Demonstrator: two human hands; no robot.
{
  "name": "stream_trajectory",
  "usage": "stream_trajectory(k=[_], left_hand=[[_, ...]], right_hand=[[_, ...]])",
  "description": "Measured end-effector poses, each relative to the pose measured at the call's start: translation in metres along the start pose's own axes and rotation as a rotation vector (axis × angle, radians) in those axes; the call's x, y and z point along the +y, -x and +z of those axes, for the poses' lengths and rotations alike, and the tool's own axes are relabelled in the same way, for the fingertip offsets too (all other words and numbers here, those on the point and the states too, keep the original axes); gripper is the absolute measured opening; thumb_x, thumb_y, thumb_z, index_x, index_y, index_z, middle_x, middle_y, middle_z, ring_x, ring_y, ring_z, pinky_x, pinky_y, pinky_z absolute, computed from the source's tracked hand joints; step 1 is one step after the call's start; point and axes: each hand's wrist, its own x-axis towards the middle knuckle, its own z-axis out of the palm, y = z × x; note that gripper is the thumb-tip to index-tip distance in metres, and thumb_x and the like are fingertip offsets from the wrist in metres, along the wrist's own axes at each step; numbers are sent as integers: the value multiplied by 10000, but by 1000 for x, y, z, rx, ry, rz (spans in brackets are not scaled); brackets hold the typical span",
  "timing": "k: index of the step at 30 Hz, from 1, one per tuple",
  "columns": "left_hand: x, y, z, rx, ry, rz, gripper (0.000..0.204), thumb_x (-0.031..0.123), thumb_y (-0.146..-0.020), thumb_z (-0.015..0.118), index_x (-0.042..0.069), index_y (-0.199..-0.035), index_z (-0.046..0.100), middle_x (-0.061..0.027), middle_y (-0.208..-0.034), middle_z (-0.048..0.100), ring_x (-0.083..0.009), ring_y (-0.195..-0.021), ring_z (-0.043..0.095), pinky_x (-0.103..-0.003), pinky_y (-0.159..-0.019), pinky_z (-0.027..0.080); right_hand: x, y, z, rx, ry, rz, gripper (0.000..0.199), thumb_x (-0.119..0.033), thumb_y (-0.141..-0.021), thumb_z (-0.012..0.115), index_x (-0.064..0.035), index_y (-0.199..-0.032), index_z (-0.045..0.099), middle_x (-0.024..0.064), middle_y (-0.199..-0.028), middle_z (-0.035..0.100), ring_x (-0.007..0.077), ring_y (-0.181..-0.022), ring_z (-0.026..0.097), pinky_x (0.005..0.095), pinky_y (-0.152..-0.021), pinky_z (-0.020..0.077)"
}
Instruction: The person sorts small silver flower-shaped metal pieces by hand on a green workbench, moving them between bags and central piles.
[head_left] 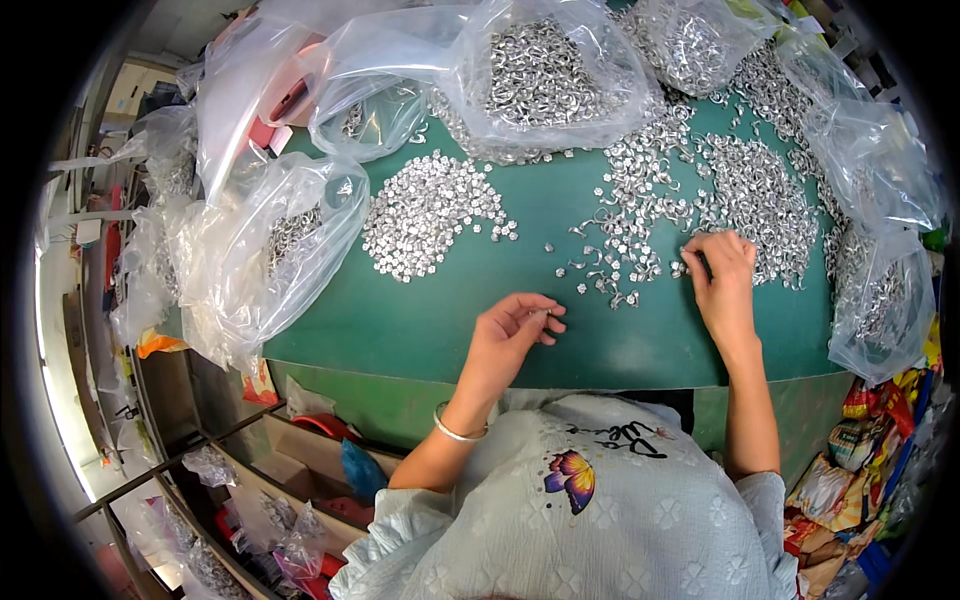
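Note:
My left hand is over the front of the green table, thumb and fingertips pinched on a small silver metal piece; its exact shape is too small to tell. My right hand reaches to the near left edge of a pile of curved silver metal pieces. Its fingers are closed at the tips; what they hold, if anything, I cannot make out. Between the hands and farther back lies a loose scatter of small silver pieces. A heap of flower-shaped silver pieces lies left of it.
Clear plastic bags of metal pieces line the back, with a large one in the middle. More bags stand at the left and right edges. Below the table at left is a divided wooden drawer; colourful packets lie at lower right.

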Motion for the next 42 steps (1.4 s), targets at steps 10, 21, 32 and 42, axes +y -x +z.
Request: stream_trajectory(k=[10,21,32,42], left_hand=[[1,-11,53,-283,861,-394,333,110,-998,495,-82,-1270,514,-184,-1194,616,-256,-1111,611,-368,-988,493],[19,-23,108,-178,-494,611,398,-114,-878,448,-15,-1247,558,-215,-1253,555,-363,-1211,511,-404,-1036,405],[25,-91,56,174,-1129,667,300,37,-804,684,44,-1097,617,-116,-1074,565,-308,-983,527,-400,-851,394],[27,-97,49,129,-1159,694,276,37,-811,673,58,-1080,614,-88,-1082,567,-278,-1022,537,-389,-833,387]], right_hand=[[-56,21,-13,-204,-560,87,150,-26,-782,707,-42,-928,678,75,-882,644,233,-884,585,332,-802,434],[-57,23,12,0,-2135,874,329,-245,-1039,408,8,-1186,557,131,-1103,617,221,-1068,588,349,-959,460],[-22,-27,16,-53,-315,219,212,-94,-826,692,-101,-1038,700,56,-638,496,198,-509,498,345,-502,418],[-24,-32,19,-83,-125,121,71,-113,-815,681,-99,-873,643,82,-793,605,323,-651,627,427,-561,489]])
